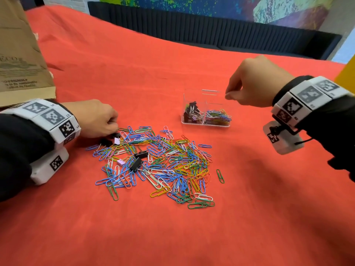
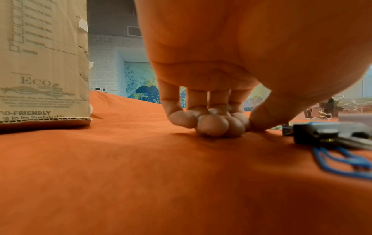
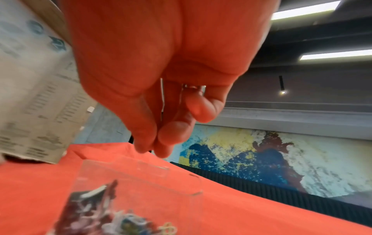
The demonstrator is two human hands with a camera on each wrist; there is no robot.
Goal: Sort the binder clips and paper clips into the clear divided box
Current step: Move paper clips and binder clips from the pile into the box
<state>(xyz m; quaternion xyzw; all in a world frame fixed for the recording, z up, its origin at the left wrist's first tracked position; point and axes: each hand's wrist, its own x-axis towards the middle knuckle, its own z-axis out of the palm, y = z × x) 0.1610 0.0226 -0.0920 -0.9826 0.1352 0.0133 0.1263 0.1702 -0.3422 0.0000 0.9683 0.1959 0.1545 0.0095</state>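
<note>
1. Sorting is already under way: the clear divided box (image 1: 205, 108) stands on the red cloth (image 1: 134, 73), just below and to the left of the right hand (image 1: 255, 83). Its left compartment holds a small heap of binder clips (image 1: 193, 112), and its right compartment holds many coloured paper clips (image 1: 218, 117).
2. Most of the work is left, in my judgement. A big loose pile of paper clips (image 1: 163, 164) lies on the cloth to the right of the left hand (image 1: 94, 118), and a few binder clips, such as a black one (image 1: 136, 164) and a lilac one (image 1: 121, 162), lie mixed in it.
3. The left hand is down at the near left edge of the pile, fingers curled, with the fingertips (image 2: 213, 125) pressed on the cloth. A black binder clip (image 2: 322, 133) lies just to its right. I cannot tell whether the thumb and fingers grasp it or only touch it.
4. The right hand hovers over the right side of the box with thumb and fingers pinched together. The wrist view shows thin wire inside the curled fingers, probably a paper clip, but the picture is blurred and I cannot say for sure.
5. A cardboard box (image 1: 21, 60) stands beyond the left hand and takes no part.
</note>
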